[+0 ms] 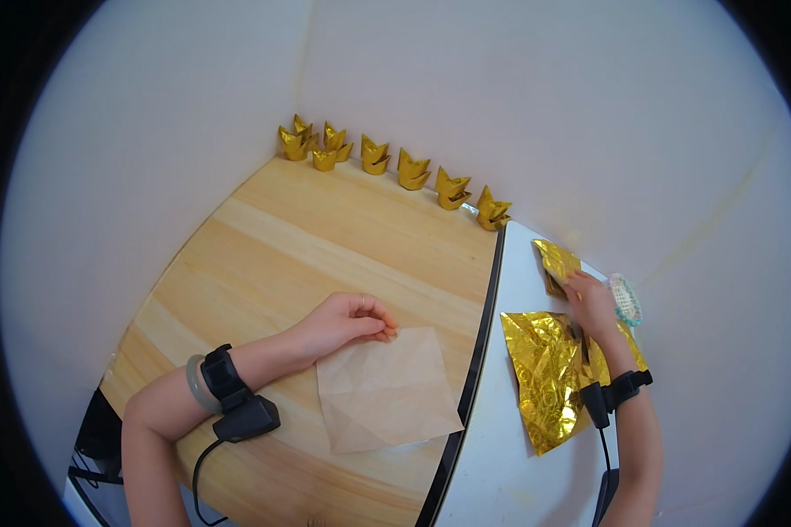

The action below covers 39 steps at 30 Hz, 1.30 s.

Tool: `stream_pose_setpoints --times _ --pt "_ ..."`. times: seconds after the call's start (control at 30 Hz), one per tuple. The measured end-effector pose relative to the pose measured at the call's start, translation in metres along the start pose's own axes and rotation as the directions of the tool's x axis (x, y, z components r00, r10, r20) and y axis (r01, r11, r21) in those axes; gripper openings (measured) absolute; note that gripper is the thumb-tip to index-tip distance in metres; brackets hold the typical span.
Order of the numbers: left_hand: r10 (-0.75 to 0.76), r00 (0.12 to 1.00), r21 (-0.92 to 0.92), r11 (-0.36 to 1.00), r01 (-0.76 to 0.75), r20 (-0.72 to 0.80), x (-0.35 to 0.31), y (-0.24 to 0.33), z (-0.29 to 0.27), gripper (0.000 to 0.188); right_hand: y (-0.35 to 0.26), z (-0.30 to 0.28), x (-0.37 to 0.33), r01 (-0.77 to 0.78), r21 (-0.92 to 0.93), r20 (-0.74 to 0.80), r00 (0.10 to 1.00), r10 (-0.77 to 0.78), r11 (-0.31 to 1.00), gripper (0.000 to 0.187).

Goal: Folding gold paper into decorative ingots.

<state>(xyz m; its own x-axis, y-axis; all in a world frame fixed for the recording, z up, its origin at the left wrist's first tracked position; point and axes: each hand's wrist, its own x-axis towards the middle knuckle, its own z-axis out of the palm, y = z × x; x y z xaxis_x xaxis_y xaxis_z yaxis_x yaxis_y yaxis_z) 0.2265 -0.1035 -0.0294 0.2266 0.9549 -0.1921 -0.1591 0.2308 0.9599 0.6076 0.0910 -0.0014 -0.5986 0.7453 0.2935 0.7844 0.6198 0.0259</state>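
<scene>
A square sheet of beige paper (pixel 387 395) with faint creases lies on the wooden tabletop. At its far edge is my left hand (pixel 356 321), fingers curled and thumb against them; whether they pinch anything is hidden. Over on the white surface, my right hand (pixel 593 303) has its fingers closed on the edge of a folded piece of gold foil paper (pixel 554 256). Nearer to me, below that hand, lies a larger crinkled gold foil sheet (pixel 545 378), with more gold foil partly hidden under my right wrist.
Several folded gold paper ingots (pixel 413 169) stand in a row along the wall at the far edge of the wooden tabletop (pixel 264 228). A small woven white item with a turquoise rim (pixel 624 299) leans by the right wall. A dark edge strip (pixel 479 369) divides the two surfaces.
</scene>
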Motion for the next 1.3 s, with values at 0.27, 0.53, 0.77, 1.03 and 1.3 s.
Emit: stream_pose_setpoints --times 0.27,0.53,0.77,1.03,1.3 --pt "0.000 1.000 0.016 1.000 0.000 0.004 -0.002 -0.001 -0.003 0.013 0.008 -0.044 0.013 -0.136 -0.386 -0.579 0.806 -0.125 0.912 0.012" --pt "0.002 1.000 0.015 1.000 -0.002 0.000 -0.003 0.001 -0.002 0.012 -0.011 0.008 0.001 0.063 -0.444 0.001 0.998 -0.069 0.894 0.012" --pt "0.007 1.000 0.010 1.000 -0.007 0.009 -0.004 0.001 -0.003 0.015 -0.021 0.003 0.002 0.173 -0.223 -0.181 0.960 -0.215 0.959 0.016" --pt "0.003 1.000 0.011 1.000 -0.004 0.012 -0.001 0.000 -0.004 0.012 -0.031 -0.013 -0.006 0.058 -0.166 0.061 0.997 -0.049 0.984 0.026" --pt "0.014 1.000 0.010 1.000 -0.014 0.027 0.001 -0.001 -0.004 0.012 0.001 0.000 -0.003 -0.019 -0.347 0.268 0.956 0.119 0.938 0.021"
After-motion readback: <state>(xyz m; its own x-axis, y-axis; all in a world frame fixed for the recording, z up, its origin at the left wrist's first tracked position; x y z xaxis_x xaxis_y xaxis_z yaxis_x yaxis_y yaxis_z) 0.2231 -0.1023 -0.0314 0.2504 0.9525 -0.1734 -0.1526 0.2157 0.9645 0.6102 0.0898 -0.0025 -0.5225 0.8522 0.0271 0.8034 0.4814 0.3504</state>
